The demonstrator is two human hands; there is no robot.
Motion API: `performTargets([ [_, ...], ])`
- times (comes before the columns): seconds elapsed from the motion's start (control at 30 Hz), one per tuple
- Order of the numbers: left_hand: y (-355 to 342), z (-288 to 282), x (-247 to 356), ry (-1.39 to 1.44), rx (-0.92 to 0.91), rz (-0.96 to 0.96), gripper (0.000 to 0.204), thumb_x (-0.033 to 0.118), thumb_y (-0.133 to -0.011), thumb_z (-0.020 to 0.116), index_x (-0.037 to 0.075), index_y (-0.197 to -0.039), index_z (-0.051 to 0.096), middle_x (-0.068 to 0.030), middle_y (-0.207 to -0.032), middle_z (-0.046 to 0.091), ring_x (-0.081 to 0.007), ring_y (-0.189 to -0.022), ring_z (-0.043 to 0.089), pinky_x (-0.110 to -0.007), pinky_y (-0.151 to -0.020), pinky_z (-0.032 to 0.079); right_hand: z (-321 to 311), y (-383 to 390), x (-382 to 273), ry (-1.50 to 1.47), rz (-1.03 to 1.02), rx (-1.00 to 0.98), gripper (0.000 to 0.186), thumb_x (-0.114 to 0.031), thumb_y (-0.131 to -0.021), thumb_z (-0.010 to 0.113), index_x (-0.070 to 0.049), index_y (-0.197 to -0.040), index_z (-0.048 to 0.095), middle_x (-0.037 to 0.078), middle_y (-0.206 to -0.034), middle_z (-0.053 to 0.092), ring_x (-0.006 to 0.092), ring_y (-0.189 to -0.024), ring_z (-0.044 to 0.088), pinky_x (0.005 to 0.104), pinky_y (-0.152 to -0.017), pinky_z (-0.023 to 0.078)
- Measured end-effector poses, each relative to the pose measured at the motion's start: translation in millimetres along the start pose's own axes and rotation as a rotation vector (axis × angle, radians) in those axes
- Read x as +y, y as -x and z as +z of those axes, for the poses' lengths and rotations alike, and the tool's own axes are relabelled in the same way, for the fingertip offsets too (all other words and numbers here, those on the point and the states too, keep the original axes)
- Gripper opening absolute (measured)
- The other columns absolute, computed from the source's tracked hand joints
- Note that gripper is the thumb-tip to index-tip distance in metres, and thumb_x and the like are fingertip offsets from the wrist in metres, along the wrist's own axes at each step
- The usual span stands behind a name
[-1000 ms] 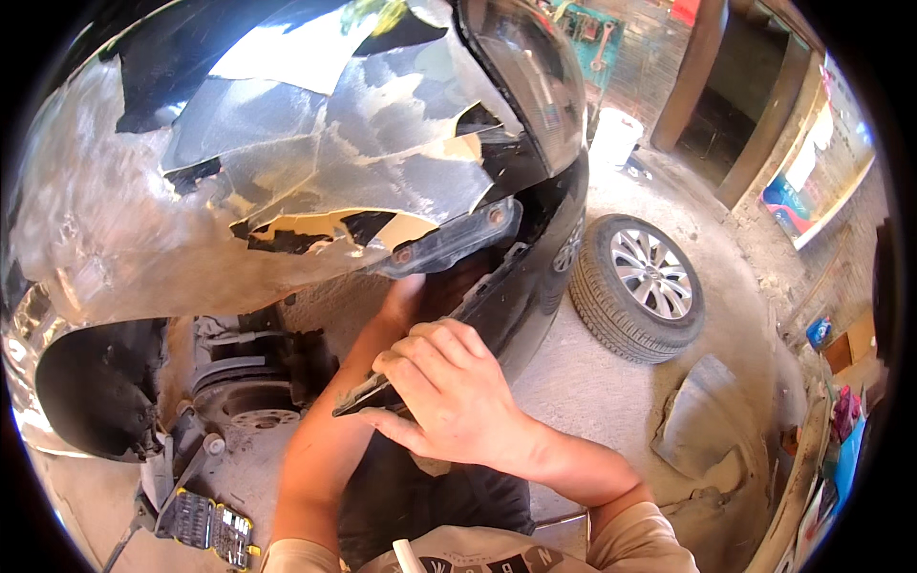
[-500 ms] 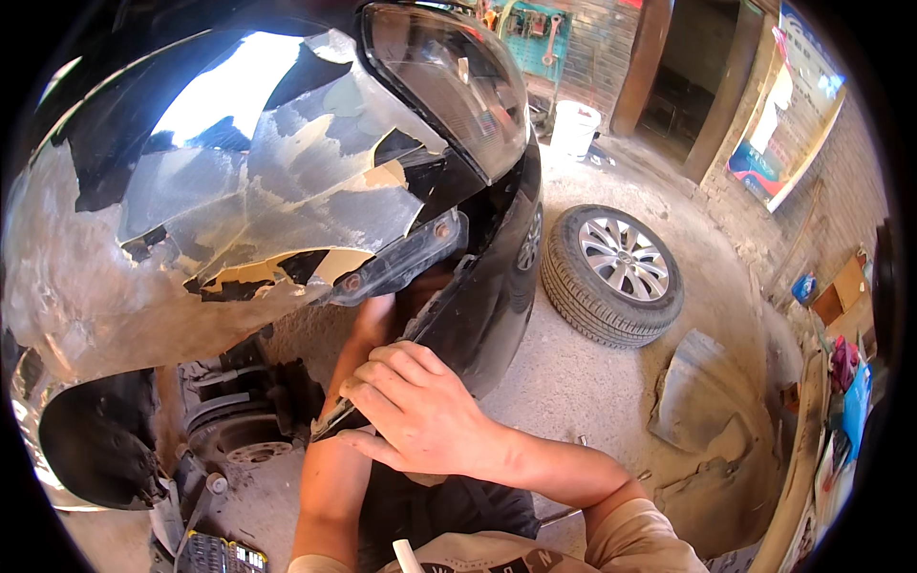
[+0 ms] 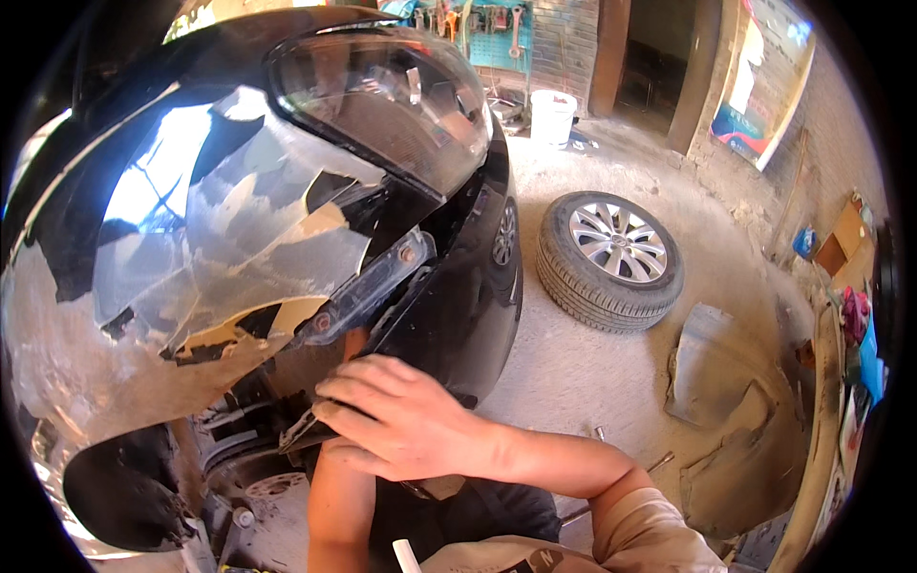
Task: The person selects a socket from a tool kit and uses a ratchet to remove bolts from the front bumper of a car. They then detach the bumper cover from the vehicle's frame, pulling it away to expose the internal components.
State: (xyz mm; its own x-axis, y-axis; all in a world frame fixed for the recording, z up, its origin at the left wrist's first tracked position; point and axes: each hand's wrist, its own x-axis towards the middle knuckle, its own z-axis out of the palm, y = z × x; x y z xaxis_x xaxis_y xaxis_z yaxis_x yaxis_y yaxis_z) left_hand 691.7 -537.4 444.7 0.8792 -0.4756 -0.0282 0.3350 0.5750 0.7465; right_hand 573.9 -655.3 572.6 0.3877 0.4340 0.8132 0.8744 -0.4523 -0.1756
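Observation:
My right hand [image 3: 406, 420] rests with curled fingers on the torn end of the black car bumper [image 3: 449, 320], gripping its edge. My left forearm [image 3: 341, 506] passes beneath the right hand and reaches up behind the bumper. The left hand's fingers are hidden there. Above them, a dark metal bracket [image 3: 368, 286] with rusty bolts shows in the gap between bumper and fender. That fender [image 3: 239, 229] is black and grey, with peeling paint and cracked filler. A headlight [image 3: 392, 105] sits above the gap.
A wheel with a silver alloy rim [image 3: 616, 253] lies on the dusty floor to the right. Beyond it stands a white bucket [image 3: 551, 119]. A brake disc [image 3: 277, 485] shows in the wheel arch. Flat sheet scraps [image 3: 712, 372] and metal tools [image 3: 659, 463] lie at right.
My view has shifted, so the car sits farther left. My right hand stays on the bumper's end, and my left arm is still reaching behind it.

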Motion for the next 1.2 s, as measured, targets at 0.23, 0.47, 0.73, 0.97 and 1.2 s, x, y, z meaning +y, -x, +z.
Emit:
performTargets([
  [0.23, -14.6, -4.9, 12.4, -0.084, 0.086, 0.02, 0.051, 0.04, -0.099, 0.056, 0.003, -0.135, 0.053, -0.0182, -0.124, 0.064, -0.0246, -0.112, 0.063, -0.039, -0.102, 0.049, -53.2, -61.6, 66.5, 0.296, 0.003, 0.234, 0.082, -0.055, -0.092, 0.054, 0.001, -0.15, 0.035, 0.022, -0.156, 0.032, 0.0387, -0.143, 0.033, 0.0483, -0.114, 0.026],
  [0.47, -30.2, -2.4, 2.3, -0.101, 0.101, 0.011, 0.05, 0.04, -0.099, 0.056, 0.004, -0.135, 0.054, -0.0175, -0.123, 0.064, -0.024, -0.112, 0.063, -0.038, -0.101, 0.049, -53.4, -56.0, 88.4, 0.293, 0.048, 0.162, 0.091, -0.047, -0.083, 0.067, -0.003, -0.152, 0.03, 0.016, -0.159, 0.028, 0.0332, -0.146, 0.028, 0.0479, -0.118, 0.023],
  [0.73, -30.3, -6.8, 5.6, -0.147, 0.138, 0.015, 0.05, 0.039, -0.099, 0.057, 0.004, -0.134, 0.054, -0.0167, -0.122, 0.065, -0.0233, -0.112, 0.063, -0.038, -0.101, 0.049, -45.8, -14.4, 101.3, 0.267, 0.155, 0.181, 0.09, -0.05, -0.083, 0.065, -0.004, -0.153, 0.031, 0.015, -0.159, 0.028, 0.032, -0.146, 0.028, 0.047, -0.118, 0.024],
  [0.97, -34.4, -8.1, 3.7, -0.158, 0.145, 0.006, 0.05, 0.039, -0.099, 0.057, 0.004, -0.134, 0.055, -0.016, -0.122, 0.065, -0.0227, -0.111, 0.063, -0.038, -0.1, 0.049, -48.3, 8.8, 111.0, 0.292, 0.245, 0.184, 0.087, -0.048, -0.085, 0.065, -0.002, -0.152, 0.031, 0.019, -0.158, 0.03, 0.0333, -0.145, 0.03, 0.0472, -0.117, 0.025],
  [1.2, -32.5, -8.8, 11.2, -0.189, 0.152, 0.011, 0.049, 0.039, -0.099, 0.058, 0.004, -0.134, 0.055, -0.0153, -0.121, 0.065, -0.0221, -0.111, 0.063, -0.037, -0.1, 0.049, -48.8, 0.0, 103.8, 0.21, 0.195, 0.26, 0.085, -0.044, -0.085, 0.066, -0.002, -0.151, 0.032, 0.02, -0.157, 0.031, 0.0372, -0.144, 0.031, 0.049, -0.115, 0.027],
])
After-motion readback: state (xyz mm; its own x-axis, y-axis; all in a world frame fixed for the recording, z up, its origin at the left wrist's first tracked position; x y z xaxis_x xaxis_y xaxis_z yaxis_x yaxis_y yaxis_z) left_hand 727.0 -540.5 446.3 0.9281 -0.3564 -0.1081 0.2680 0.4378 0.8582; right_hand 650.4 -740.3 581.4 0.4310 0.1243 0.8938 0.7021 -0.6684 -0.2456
